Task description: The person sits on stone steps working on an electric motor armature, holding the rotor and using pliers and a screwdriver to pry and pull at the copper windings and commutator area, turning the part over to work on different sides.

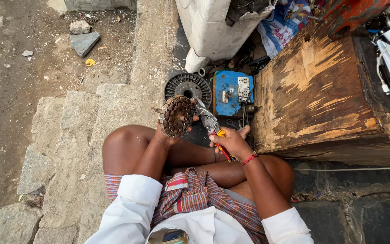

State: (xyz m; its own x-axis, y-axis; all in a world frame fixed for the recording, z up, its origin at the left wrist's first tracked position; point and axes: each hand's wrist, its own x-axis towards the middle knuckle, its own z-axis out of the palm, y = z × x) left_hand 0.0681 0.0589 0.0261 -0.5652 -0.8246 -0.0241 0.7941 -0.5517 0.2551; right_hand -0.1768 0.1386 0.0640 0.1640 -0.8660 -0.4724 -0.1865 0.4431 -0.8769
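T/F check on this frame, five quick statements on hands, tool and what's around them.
1. The left hand holds a round rusty motor core. True.
2. The right hand is empty. False: it grips pliers with red and yellow handles.
3. The plier tips point toward the core. True.
4. A blue switch board lies on the ground ahead. True.
5. The wooden box is on the person's left. False: it is on the right.

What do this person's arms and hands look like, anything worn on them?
Both hands are bare, with no gloves. The left hand has nothing on its wrist. The right hand has a red thread bracelet at the wrist. White shirt sleeves are rolled up to about the elbows, leaving both forearms uncovered.
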